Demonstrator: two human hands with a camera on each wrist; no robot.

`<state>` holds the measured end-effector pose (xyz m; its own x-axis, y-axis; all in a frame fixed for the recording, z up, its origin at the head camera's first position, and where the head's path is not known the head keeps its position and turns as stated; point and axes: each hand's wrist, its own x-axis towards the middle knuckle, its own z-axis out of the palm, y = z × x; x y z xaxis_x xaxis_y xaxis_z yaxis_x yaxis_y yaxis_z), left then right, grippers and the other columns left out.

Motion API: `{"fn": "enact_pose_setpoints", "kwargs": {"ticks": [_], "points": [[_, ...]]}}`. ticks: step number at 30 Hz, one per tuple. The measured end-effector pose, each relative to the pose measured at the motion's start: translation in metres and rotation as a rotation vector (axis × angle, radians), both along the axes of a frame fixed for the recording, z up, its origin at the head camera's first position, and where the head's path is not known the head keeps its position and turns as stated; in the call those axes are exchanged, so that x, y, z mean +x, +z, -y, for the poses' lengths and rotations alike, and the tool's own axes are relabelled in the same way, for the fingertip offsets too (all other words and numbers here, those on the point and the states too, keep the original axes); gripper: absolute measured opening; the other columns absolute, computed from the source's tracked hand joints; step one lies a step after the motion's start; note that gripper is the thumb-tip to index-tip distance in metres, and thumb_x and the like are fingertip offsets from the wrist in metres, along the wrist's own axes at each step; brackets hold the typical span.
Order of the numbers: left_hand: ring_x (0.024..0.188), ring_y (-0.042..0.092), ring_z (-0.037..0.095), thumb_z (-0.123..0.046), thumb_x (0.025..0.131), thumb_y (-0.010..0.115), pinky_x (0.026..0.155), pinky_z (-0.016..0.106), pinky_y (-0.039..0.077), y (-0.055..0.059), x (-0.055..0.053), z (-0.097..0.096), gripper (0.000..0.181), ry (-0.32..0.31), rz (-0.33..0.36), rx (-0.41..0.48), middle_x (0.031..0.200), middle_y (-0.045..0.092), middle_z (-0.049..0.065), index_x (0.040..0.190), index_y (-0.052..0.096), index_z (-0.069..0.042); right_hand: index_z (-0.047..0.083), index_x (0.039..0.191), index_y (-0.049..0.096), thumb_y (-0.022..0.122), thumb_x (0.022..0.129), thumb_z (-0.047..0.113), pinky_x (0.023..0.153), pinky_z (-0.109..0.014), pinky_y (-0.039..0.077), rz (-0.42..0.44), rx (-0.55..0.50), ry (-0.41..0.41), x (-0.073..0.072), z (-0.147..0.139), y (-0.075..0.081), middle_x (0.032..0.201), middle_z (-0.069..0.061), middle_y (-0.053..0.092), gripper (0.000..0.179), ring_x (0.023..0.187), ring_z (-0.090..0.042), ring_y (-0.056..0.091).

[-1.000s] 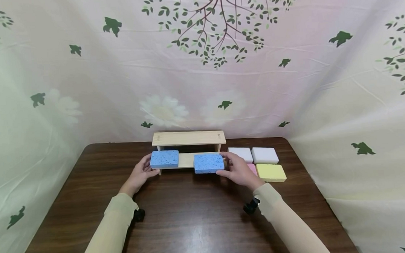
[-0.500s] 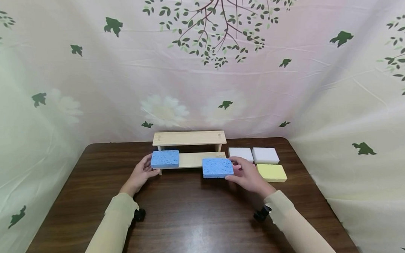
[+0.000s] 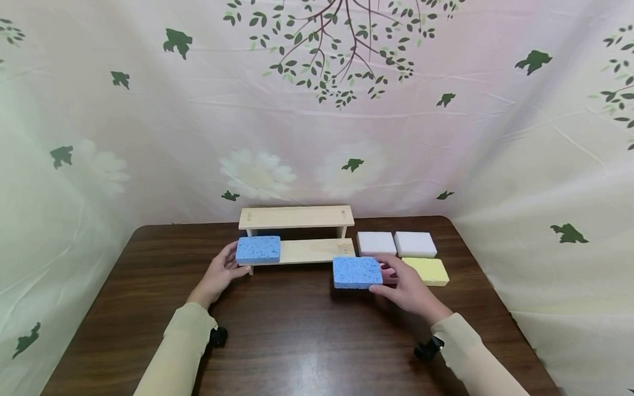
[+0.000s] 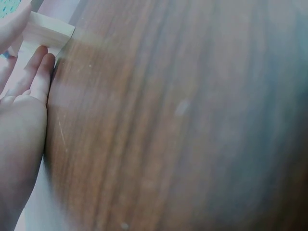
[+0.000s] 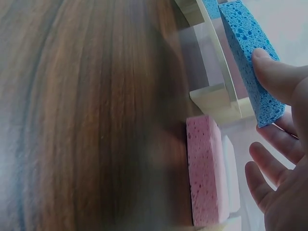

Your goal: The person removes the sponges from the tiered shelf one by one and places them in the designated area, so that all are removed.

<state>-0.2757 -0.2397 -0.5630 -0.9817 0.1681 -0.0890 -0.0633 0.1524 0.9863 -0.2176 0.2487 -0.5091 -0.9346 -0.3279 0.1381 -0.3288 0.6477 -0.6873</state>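
Note:
On the left end of a two-tier wooden rack's lower shelf (image 3: 319, 250) lies a blue sponge (image 3: 258, 249). My left hand (image 3: 216, 278) holds its left edge, thumb in front; in the left wrist view the fingers reach beside the wooden rack (image 4: 53, 30). A second blue sponge (image 3: 357, 272) is pinched by its right edge in my right hand (image 3: 410, 288), in front of the rack's right end. The right wrist view shows the thumb on this porous sponge's (image 5: 250, 53) face. Below it sits a pink sponge (image 5: 204, 168), mostly hidden behind my right hand in the head view.
Two white sponges (image 3: 376, 243) lie side by side right of the rack, with a yellow sponge (image 3: 429, 271) in front. The rack's upper shelf (image 3: 296, 216) stands at the back edge of the dark wooden table (image 3: 302, 340). Patterned cloth (image 3: 303, 133) hangs around it.
My right hand has drawn its blue sponge off from over the lower shelf, to the right and toward me. The left hand and its sponge stay in place.

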Motion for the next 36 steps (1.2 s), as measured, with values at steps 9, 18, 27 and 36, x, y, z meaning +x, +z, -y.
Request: {"fn": "enact_pose_setpoints", "kwargs": {"ticks": [9,18,27,36], "points": [[0.158,0.027,0.037,-0.009,0.096,0.076,0.129,0.053,0.021,0.001,0.000,0.000,0.090,-0.001,-0.007,0.005,0.168,0.032,0.021,0.168,0.021,-0.011,0.024,0.145,0.056,0.091,0.085,0.029,0.097,-0.049,0.059,-0.031,0.013,-0.020,0.009,-0.012,-0.004,0.132,0.000,0.064,0.070,0.113,-0.023,0.067],[0.158,0.027,0.037,-0.010,0.096,0.077,0.129,0.053,0.021,0.000,-0.001,0.000,0.092,-0.004,0.007,0.008,0.169,0.031,0.021,0.168,0.020,-0.011,0.017,0.143,0.058,0.090,0.086,0.031,0.097,-0.055,0.057,-0.043,0.036,-0.037,0.018,-0.023,-0.006,0.127,-0.006,0.067,0.067,0.112,-0.029,0.068],[0.157,0.029,0.036,-0.010,0.097,0.077,0.129,0.053,0.021,-0.002,-0.003,-0.002,0.090,0.000,0.008,-0.010,0.168,0.034,0.020,0.168,0.021,-0.011,0.009,0.146,0.057,0.089,0.087,0.034,0.096,-0.052,0.059,-0.036,0.087,-0.057,0.028,-0.037,-0.011,0.134,-0.011,0.067,0.071,0.117,-0.028,0.066],[0.158,0.028,0.036,-0.008,0.096,0.076,0.129,0.052,0.021,-0.002,-0.003,-0.001,0.089,0.003,0.007,-0.005,0.168,0.033,0.021,0.167,0.022,-0.009,0.007,0.144,0.058,0.087,0.088,0.035,0.099,-0.054,0.058,-0.047,0.089,-0.036,0.038,-0.047,-0.017,0.133,-0.010,0.068,0.069,0.119,-0.029,0.067]]}}
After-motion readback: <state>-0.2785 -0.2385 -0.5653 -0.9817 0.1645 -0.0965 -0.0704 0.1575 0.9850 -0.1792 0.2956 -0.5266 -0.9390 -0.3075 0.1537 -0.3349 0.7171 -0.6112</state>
